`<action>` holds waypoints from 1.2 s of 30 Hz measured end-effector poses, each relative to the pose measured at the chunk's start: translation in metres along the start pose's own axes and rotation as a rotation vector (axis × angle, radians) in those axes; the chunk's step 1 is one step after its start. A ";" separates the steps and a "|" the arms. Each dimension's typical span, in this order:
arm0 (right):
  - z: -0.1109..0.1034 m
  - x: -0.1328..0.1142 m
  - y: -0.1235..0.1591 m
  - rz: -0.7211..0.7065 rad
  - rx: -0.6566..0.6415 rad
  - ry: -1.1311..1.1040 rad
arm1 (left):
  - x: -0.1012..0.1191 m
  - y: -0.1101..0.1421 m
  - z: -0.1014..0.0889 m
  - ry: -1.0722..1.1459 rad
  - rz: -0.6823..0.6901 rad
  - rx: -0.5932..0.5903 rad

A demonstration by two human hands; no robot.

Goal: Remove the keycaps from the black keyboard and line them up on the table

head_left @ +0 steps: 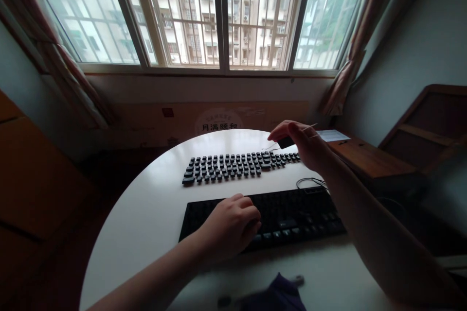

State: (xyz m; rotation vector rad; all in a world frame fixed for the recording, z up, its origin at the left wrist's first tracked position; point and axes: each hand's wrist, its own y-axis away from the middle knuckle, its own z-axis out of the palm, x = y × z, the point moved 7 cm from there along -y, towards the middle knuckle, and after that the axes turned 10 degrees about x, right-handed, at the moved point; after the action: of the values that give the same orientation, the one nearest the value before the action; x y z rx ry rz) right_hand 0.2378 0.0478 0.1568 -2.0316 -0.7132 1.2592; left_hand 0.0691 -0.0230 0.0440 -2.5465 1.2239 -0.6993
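My left hand (237,221) rests with curled fingers over the left-middle part of a black keyboard (288,206). Its fingertips are hidden, so whatever they pinch does not show. Bare patches without caps appear along the keyboard's front rows. Raised above the table's far right, my right hand (301,141) is closed around what looks like a keycap puller (286,142), with a black block-like handle and thin pale wires sticking out. Beyond the keyboard, black keycaps (229,167) stand in rows on the white round table (146,214), laid out like a keyboard. My right hand partly covers their right end.
A dark cable (310,182) loops behind the keyboard. Close to me lie a dark purple cloth (275,294) and a small grey item (298,280), both blurred. A wooden desk (368,155) with a paper (332,135) stands at right, below a barred window (222,19).
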 end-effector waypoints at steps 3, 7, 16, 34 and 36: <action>-0.002 -0.003 0.038 0.185 -0.051 -0.095 | 0.011 0.001 0.008 0.013 0.113 -0.042; 0.002 0.029 0.107 0.494 -0.203 -0.149 | 0.020 0.007 0.021 0.030 0.196 -0.065; 0.005 0.067 0.162 0.755 -0.227 -0.482 | 0.015 0.015 0.049 -0.039 0.171 -0.188; 0.011 0.067 0.172 0.649 -0.127 -0.310 | 0.010 0.015 0.060 -0.042 0.157 -0.287; 0.011 0.066 0.172 0.642 -0.142 -0.280 | 0.010 0.015 0.059 -0.040 0.156 -0.285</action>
State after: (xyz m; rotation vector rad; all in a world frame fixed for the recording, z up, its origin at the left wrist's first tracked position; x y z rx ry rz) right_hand 0.2737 -0.0140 -0.0138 -2.3207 -0.2669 1.9273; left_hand 0.0949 -0.0400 -0.0094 -2.6293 1.5879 -0.4656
